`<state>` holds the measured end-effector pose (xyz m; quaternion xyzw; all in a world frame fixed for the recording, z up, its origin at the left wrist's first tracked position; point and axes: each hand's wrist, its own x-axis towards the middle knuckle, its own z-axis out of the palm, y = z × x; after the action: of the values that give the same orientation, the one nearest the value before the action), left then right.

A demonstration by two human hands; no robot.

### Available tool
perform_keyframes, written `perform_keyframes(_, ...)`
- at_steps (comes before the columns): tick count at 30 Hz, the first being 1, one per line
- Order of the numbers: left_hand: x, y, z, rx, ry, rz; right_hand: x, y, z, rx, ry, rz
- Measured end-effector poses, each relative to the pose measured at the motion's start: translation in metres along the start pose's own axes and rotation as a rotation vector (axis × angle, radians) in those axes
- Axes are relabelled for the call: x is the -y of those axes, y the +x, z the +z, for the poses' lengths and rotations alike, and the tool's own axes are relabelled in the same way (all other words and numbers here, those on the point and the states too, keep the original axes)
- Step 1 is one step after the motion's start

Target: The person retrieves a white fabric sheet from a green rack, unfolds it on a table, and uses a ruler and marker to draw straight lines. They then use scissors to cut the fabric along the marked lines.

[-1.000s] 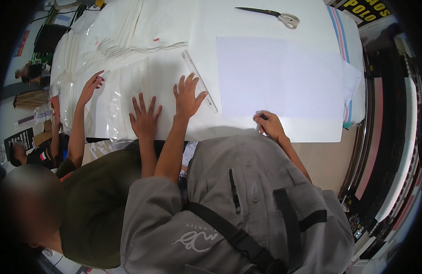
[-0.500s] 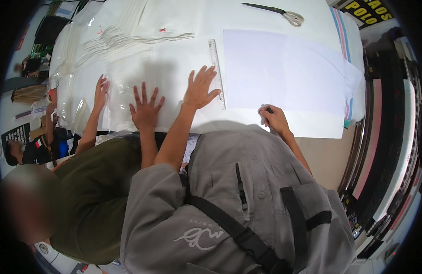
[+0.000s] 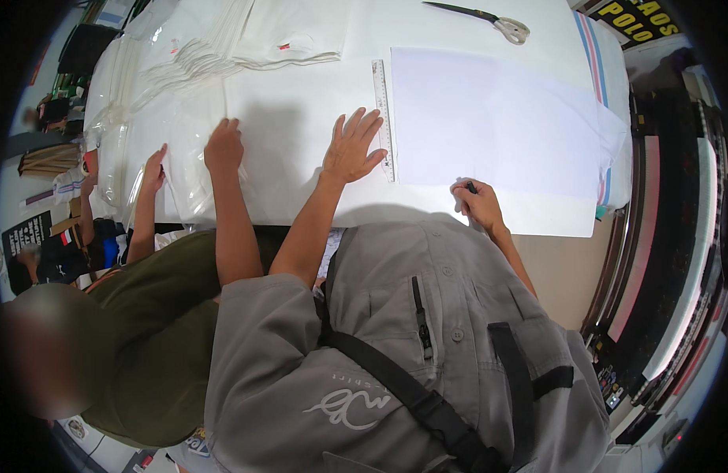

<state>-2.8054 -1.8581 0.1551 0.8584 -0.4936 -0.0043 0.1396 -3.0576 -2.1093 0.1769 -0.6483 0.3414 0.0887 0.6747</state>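
Note:
My left hand (image 3: 353,148) lies flat on the white table cover, fingers spread. Its fingertips and thumb are right beside a clear ruler (image 3: 385,118) lying upright in the picture along the left edge of a folded white cloth (image 3: 494,118). By the cloth's lower edge, my right hand (image 3: 481,206) is closed around a dark pen (image 3: 469,187), most of it hidden by the fingers.
Scissors (image 3: 490,19) lie at the far edge. To my left, a co-worker in olive green (image 3: 155,339) handles clear plastic bags (image 3: 186,162). Folded white garments (image 3: 297,35) lie beyond. A striped bundle (image 3: 614,118) borders the right side.
One of the co-worker's hands has gone from spread flat to closed on the plastic, farther left and away; the other has shifted left. My hands have barely moved.

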Motion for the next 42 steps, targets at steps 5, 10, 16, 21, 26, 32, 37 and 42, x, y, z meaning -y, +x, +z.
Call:
perform_keyframes(5,0.0,0.0,0.004,-0.045,0.034,0.018,0.002,0.0,-0.001,0.011,-0.001,0.035)
perform_keyframes(10,0.001,-0.001,0.0,-0.01,0.016,0.014,0.006,-0.001,0.001,0.006,-0.002,0.054)
perform_keyframes(16,0.001,-0.001,-0.001,-0.015,0.004,0.015,0.003,0.002,0.001,0.009,0.0,0.046)
perform_keyframes(21,0.001,0.0,-0.002,-0.024,-0.009,0.025,0.001,0.004,0.002,0.003,-0.001,0.012)
perform_keyframes(26,0.001,-0.004,-0.004,-0.024,0.0,0.012,0.0,0.003,0.005,0.012,0.013,0.006)
perform_keyframes(32,0.004,-0.003,-0.005,-0.024,-0.008,0.011,0.005,0.001,0.007,0.007,0.007,0.037)
perform_keyframes(37,-0.007,0.045,-0.001,-0.061,-0.108,0.154,-0.025,0.007,-0.018,-0.133,-0.117,-0.088)
perform_keyframes(42,0.006,0.027,0.017,-0.054,-0.105,0.149,-0.077,0.047,-0.018,-0.106,-0.267,-0.509)
